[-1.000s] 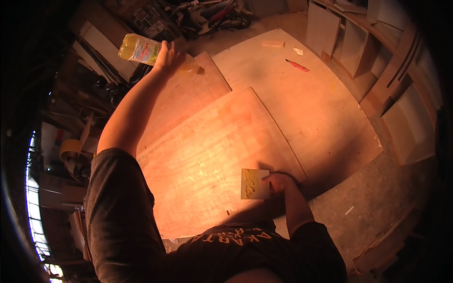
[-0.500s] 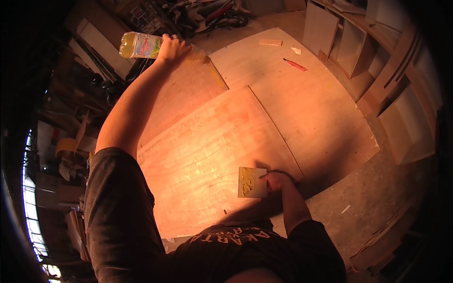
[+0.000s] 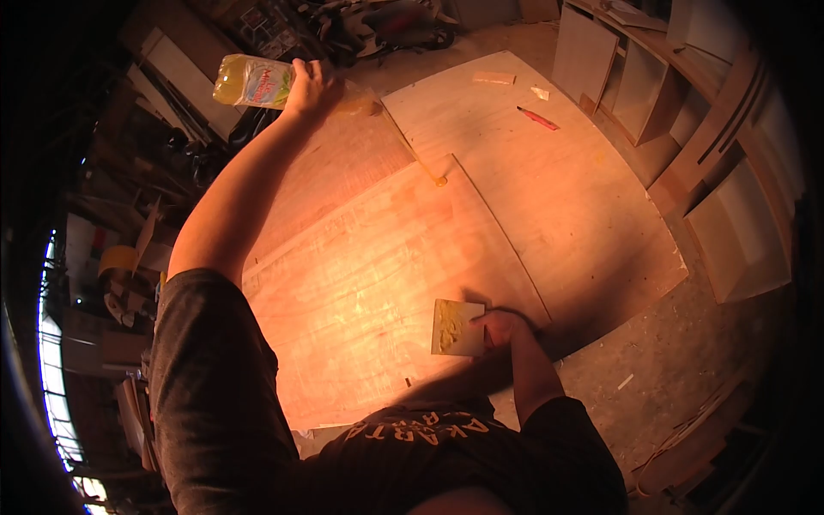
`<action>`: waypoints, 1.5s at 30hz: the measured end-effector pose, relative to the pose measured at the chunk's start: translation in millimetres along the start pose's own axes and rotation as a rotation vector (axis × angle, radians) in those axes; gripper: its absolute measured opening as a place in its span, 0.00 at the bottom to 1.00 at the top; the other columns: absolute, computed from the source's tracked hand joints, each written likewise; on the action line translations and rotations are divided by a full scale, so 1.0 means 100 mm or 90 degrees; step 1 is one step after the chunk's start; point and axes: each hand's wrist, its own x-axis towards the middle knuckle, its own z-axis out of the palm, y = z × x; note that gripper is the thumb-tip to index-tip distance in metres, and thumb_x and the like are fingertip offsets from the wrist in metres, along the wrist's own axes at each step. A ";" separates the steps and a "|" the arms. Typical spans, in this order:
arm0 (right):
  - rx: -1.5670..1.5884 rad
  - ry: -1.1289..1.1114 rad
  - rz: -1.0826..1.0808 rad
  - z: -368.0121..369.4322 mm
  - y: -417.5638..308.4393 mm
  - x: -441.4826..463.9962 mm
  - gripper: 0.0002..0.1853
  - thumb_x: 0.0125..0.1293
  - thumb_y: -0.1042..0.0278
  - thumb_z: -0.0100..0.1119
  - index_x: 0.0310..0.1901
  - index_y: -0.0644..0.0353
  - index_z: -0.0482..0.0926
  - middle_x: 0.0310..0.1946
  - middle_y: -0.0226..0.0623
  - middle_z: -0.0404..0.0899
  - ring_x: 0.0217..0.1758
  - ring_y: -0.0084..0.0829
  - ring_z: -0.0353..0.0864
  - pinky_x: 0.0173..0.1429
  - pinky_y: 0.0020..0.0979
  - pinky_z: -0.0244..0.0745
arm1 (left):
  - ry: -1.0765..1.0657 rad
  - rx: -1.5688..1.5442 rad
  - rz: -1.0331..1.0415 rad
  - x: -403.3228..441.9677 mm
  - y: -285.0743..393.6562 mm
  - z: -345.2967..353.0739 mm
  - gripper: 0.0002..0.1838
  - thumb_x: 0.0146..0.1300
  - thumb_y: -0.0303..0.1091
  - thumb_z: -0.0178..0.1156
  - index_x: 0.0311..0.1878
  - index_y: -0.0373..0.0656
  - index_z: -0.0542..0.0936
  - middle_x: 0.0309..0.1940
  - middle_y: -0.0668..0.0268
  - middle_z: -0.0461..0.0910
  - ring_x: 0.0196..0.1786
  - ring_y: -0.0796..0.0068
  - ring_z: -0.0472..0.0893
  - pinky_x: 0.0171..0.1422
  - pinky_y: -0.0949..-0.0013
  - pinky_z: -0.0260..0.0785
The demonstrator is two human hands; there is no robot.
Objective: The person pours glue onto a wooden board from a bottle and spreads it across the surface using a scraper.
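My left hand is wrapped around a clear plastic bottle of yellowish liquid, held tipped over at the far left with its neck pointing right. A thin stream falls from the neck to a small yellow puddle of glue-like liquid near the far corner of a plywood sheet. Near the sheet's close right edge, my right hand grips a flat, pale spreader. Yellow paste smears the spreader's left half. Its blade appears raised above the sheet, casting a shadow.
Beneath lies a larger plywood panel. On it are a red utility knife, a small wood strip and a pale scrap. Wooden cabinet frames stand at the right. Boards lean at the far left.
A stream of liquid now runs from the bottle and a puddle has formed at the sheet's far corner. The bottle has shifted slightly left. My right hand has barely moved.
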 end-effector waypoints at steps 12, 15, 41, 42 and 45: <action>0.003 0.022 -0.008 -0.11 0.03 0.10 0.30 0.74 0.57 0.59 0.71 0.65 0.66 0.62 0.57 0.78 0.60 0.63 0.81 0.65 0.67 0.74 | -0.195 -0.050 -0.052 -1.29 -0.38 0.78 0.07 0.59 0.40 0.69 0.37 0.53 0.90 0.36 0.70 0.89 0.48 0.64 0.86 0.57 0.45 0.71; 0.003 0.006 -0.016 -0.21 0.04 0.15 0.30 0.75 0.58 0.58 0.71 0.67 0.66 0.62 0.58 0.78 0.61 0.63 0.81 0.65 0.67 0.74 | -0.240 -0.017 -0.056 -1.56 -0.45 0.95 0.09 0.57 0.40 0.70 0.40 0.52 0.90 0.38 0.70 0.89 0.50 0.64 0.85 0.57 0.44 0.70; 0.030 -0.042 -0.012 -0.29 0.07 0.16 0.32 0.73 0.54 0.59 0.71 0.67 0.68 0.61 0.58 0.79 0.58 0.64 0.81 0.65 0.66 0.73 | -0.113 0.144 0.006 -2.12 -0.67 1.08 0.15 0.62 0.42 0.64 0.50 0.52 0.88 0.46 0.68 0.83 0.61 0.59 0.78 0.77 0.32 0.56; 0.028 -0.052 -0.009 -0.29 0.06 0.16 0.32 0.73 0.54 0.60 0.71 0.67 0.68 0.61 0.58 0.79 0.59 0.64 0.81 0.66 0.66 0.73 | -0.121 0.152 -0.002 -2.14 -0.69 1.04 0.14 0.62 0.42 0.64 0.49 0.51 0.88 0.45 0.68 0.84 0.60 0.59 0.78 0.76 0.32 0.56; 0.037 -0.058 -0.014 -0.25 0.05 0.14 0.31 0.74 0.54 0.59 0.71 0.66 0.68 0.61 0.57 0.80 0.60 0.63 0.81 0.66 0.66 0.73 | -0.138 0.168 -0.033 -2.22 -0.72 1.14 0.14 0.60 0.42 0.65 0.47 0.50 0.90 0.43 0.67 0.86 0.56 0.59 0.81 0.74 0.30 0.58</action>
